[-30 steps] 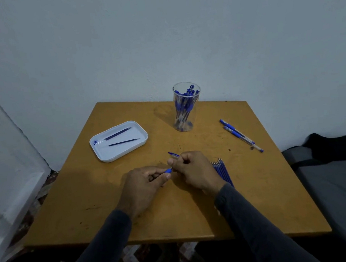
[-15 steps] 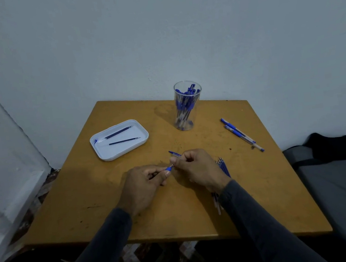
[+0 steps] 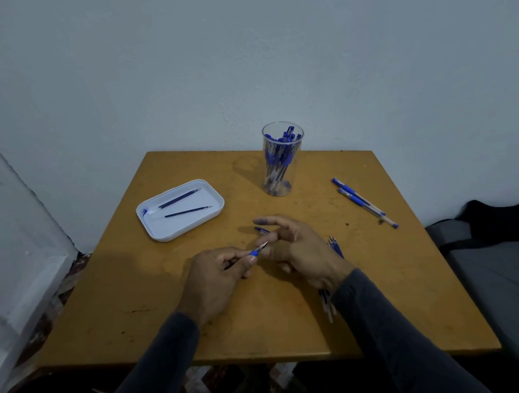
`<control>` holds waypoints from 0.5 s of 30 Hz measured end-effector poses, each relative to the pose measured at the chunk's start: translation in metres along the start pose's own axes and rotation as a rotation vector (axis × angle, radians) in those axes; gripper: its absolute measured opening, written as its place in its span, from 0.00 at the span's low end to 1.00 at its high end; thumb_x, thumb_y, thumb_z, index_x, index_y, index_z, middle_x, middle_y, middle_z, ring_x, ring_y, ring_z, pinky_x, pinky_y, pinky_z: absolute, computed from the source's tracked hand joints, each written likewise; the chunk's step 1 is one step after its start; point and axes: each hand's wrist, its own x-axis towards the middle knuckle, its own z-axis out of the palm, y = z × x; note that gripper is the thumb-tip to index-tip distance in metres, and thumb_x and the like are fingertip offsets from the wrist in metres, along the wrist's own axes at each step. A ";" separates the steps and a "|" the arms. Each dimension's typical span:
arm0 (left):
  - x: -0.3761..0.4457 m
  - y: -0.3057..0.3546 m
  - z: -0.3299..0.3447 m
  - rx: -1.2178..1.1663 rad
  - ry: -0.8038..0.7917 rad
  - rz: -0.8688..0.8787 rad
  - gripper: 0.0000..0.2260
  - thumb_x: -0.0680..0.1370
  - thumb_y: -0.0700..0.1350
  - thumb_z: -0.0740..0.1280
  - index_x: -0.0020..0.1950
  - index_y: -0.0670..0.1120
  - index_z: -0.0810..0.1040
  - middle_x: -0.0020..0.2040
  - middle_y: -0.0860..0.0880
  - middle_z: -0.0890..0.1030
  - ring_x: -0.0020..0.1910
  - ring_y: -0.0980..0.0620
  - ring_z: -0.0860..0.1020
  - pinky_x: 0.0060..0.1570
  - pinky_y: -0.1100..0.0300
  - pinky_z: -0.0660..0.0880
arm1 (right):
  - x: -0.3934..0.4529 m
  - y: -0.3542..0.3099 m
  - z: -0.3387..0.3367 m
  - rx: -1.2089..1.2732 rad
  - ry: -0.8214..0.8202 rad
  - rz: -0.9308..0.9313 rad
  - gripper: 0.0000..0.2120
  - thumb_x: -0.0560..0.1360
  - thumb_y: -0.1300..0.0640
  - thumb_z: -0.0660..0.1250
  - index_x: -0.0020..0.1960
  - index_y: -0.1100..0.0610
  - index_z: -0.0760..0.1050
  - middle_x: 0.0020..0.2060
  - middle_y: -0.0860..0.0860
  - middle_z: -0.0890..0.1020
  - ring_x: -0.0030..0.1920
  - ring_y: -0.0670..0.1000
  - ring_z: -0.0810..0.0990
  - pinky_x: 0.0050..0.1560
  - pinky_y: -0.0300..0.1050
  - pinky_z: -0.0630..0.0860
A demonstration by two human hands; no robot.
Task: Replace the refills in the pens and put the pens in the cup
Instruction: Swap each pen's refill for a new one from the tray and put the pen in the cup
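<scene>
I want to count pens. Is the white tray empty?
No, the white tray holds two thin dark refills, lying side by side.

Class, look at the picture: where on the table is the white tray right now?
In the head view, the white tray lies on the table's far left part, left of the clear cup of pens and beyond the left hand; two refills lie in it.

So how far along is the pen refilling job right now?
Well along. The cup already holds many pens. The left hand grips a pen, tip exposed, while the right hand is open beside it. Two pens lie on the table; two refills sit in the tray.
</scene>
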 end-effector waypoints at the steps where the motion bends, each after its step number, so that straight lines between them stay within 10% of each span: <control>1: 0.000 0.000 0.000 -0.008 0.003 -0.002 0.03 0.78 0.50 0.72 0.50 0.56 0.85 0.36 0.56 0.84 0.30 0.63 0.76 0.34 0.65 0.72 | 0.000 0.000 0.000 -0.054 0.036 0.009 0.14 0.78 0.63 0.71 0.63 0.53 0.79 0.43 0.50 0.83 0.32 0.41 0.75 0.28 0.37 0.70; 10: 0.000 0.000 0.000 -0.045 0.024 -0.018 0.04 0.78 0.49 0.71 0.51 0.54 0.86 0.37 0.54 0.85 0.31 0.63 0.77 0.33 0.66 0.73 | 0.004 0.003 0.000 -0.040 0.257 -0.014 0.03 0.81 0.61 0.69 0.52 0.58 0.82 0.39 0.55 0.78 0.31 0.44 0.73 0.28 0.37 0.71; 15: -0.001 -0.002 0.000 -0.128 0.129 -0.035 0.05 0.79 0.49 0.71 0.52 0.52 0.85 0.39 0.51 0.85 0.29 0.59 0.77 0.30 0.64 0.74 | 0.006 0.008 0.005 -0.591 0.332 -0.061 0.02 0.80 0.56 0.70 0.51 0.51 0.81 0.45 0.41 0.78 0.46 0.41 0.76 0.42 0.33 0.69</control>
